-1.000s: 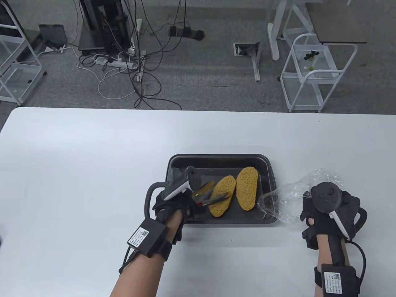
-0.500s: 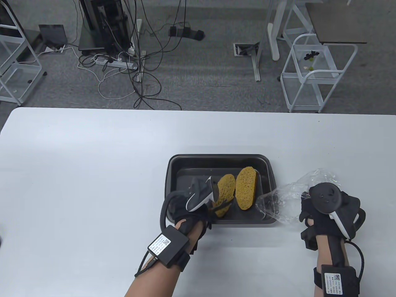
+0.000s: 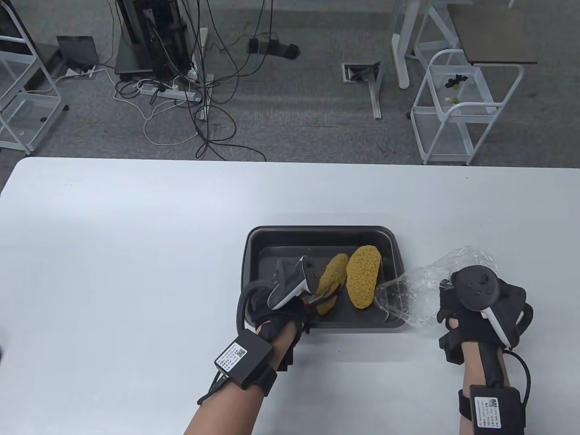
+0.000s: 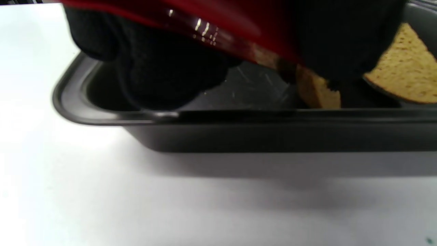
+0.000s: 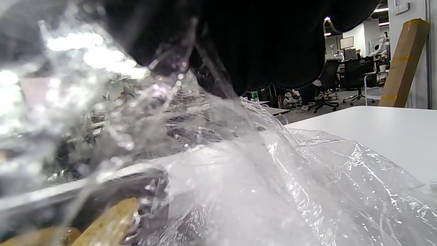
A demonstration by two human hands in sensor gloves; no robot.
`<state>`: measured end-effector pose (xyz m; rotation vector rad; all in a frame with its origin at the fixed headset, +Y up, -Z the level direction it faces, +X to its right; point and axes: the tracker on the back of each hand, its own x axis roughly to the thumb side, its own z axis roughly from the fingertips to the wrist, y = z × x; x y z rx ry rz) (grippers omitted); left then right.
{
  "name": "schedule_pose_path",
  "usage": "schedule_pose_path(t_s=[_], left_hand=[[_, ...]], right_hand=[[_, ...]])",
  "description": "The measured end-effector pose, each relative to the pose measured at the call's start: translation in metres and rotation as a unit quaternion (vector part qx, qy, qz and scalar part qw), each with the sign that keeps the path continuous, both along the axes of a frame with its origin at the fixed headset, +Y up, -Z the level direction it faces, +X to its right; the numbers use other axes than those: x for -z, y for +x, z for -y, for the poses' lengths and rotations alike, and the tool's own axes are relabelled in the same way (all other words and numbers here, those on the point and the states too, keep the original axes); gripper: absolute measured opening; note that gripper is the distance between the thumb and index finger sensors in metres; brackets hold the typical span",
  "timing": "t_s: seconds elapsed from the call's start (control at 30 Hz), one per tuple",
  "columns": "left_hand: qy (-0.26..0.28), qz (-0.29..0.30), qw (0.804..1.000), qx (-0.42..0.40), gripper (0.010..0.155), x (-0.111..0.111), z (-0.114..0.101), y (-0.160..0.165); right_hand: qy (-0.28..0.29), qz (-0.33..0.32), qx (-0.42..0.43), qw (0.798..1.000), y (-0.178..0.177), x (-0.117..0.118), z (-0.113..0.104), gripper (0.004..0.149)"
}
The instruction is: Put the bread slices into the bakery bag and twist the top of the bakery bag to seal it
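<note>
Below, left hand [image 3: 290,303] gripping red-handled tongs [image 3: 322,297] on porous oval slice [image 3: 331,282], right hand [image 3: 471,312] clutching crinkly clear bag [image 3: 421,290].

Two bread slices [image 3: 362,283] are sitting in one dark tray [image 3: 317,233], one clear bag [image 3: 423,290] is lying on the bench [image 3: 136,249], and one pair of tongs [image 3: 319,299] is showing.

Table view overhead; wrist views low, close; all share tray [image 3: 253,240].

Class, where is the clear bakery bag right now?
In the table view, the bakery bag lies on the table's right, its mouth over the dark tray's right rim, held by the right hand.
</note>
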<state>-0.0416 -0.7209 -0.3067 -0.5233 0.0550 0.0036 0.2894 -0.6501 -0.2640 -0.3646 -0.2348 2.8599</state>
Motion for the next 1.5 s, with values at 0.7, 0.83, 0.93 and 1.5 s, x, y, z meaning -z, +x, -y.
schedule_pose_path(t_s=[0.7,0.83,0.93,1.5], left_hand=[[0.121,0.002,0.991,0.047,0.070,-0.027,-0.015,-0.051],[0.149,0.021,0.986,0.068,0.070,-0.037,-0.017,-0.060],[0.216,0.061,0.966,0.127,0.070,-0.052,-0.019,-0.060],[0.312,0.152,0.924,0.161,0.071,-0.107,-0.042,-0.035]], right_hand=[[0.020,0.003,-0.028,0.999,-0.009,0.002,0.006,0.041],[0.026,0.003,-0.039,0.999,-0.013,0.002,0.007,0.040],[0.030,0.004,-0.050,0.998,-0.017,0.003,0.009,0.041],[0.085,0.008,-0.095,0.992,-0.035,0.002,0.015,0.040]])
